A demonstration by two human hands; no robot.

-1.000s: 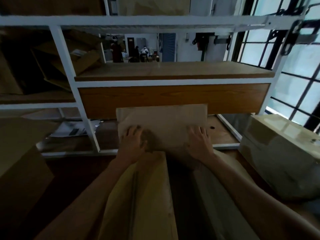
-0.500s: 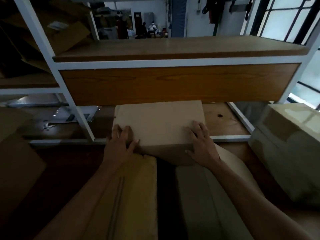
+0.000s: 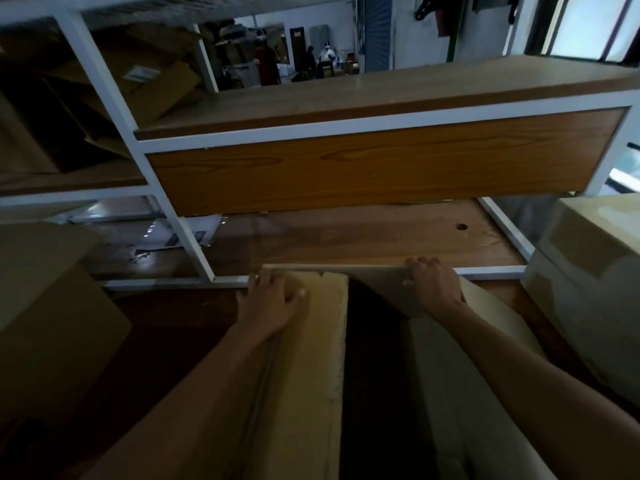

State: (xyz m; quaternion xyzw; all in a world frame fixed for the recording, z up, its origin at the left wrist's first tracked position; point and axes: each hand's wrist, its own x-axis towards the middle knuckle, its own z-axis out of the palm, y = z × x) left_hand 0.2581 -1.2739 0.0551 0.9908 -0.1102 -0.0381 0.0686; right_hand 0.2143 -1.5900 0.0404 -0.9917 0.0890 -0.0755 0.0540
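Gripping cardboard box (image 3: pixel 311 368) by far rim, left hand (image 3: pixel 270 303) and right hand (image 3: pixel 434 289) (fingers curled over), at shelf (image 3: pixel 346 244) front edge; likely next, a level lift.

Dim overall: daylight enters from the window (image 3: pixel 585 26) at the upper right and the bright room (image 3: pixel 346 39) at top centre. The lower half sinks into shadow, the gap in the cardboard box (image 3: pixel 311 341) nearly black. Glare spots the papers (image 3: pixel 166 233) at middle left. Frame edges bow; detail is soft.
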